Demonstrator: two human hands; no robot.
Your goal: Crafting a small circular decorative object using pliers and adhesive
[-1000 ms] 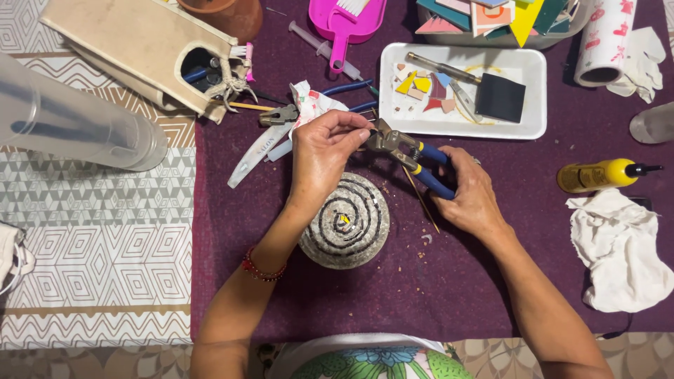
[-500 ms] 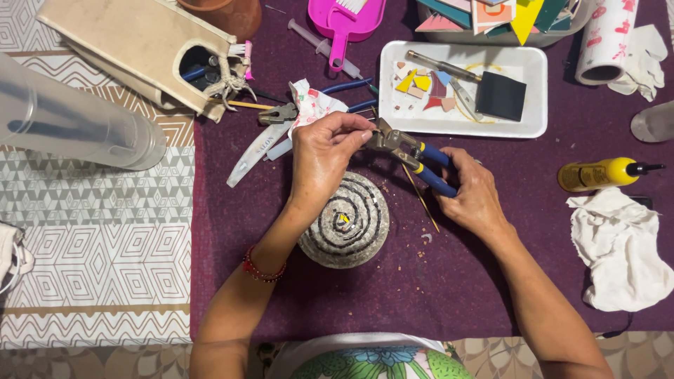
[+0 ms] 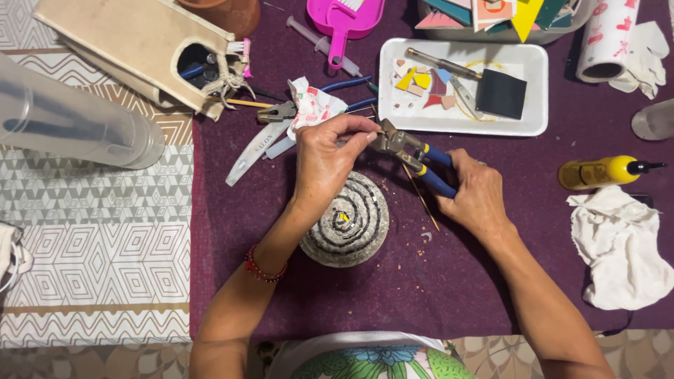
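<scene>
Nippers (image 3: 411,151): blue-handled tile cutter, metal head pointing left, lying at a slant above the dome; the right hand squeezes the handles, the left hand meets the head.
Right hand (image 3: 477,193): closed around the blue handles, palm down on the purple cloth, just right of the dome.
Left hand (image 3: 326,165): fingers pinched together at the metal head, thumb and forefinger tips touching it; whatever small piece sits between them is too small to make out.
Dome (image 3: 349,221): round grey mound with dark spiral lines and a small yellow chip at its top, under the left wrist, near the front edge of the cloth.
Cloth (image 3: 435,288): purple mat covering the work area, crumbs of tile scattered by the dome.
Stick (image 3: 421,200): thin wooden skewer lying on the cloth beneath the nippers.
Tray (image 3: 533,91): white, rectangular, behind the hands; holds coloured tile bits, a dark square tile and a slim metal tool.
Glue bottle (image 3: 604,170): yellow with a black tip, on its side, well right of the hands.
Rag (image 3: 621,245): white, crumpled, below the bottle.
Pliers (image 3: 277,112): a second pair, left of the hands, beside crumpled printed paper.
Birdhouse (image 3: 137,49): wooden, tipped over at top left.
Bracelet (image 3: 263,270): red beads on the left wrist.
</scene>
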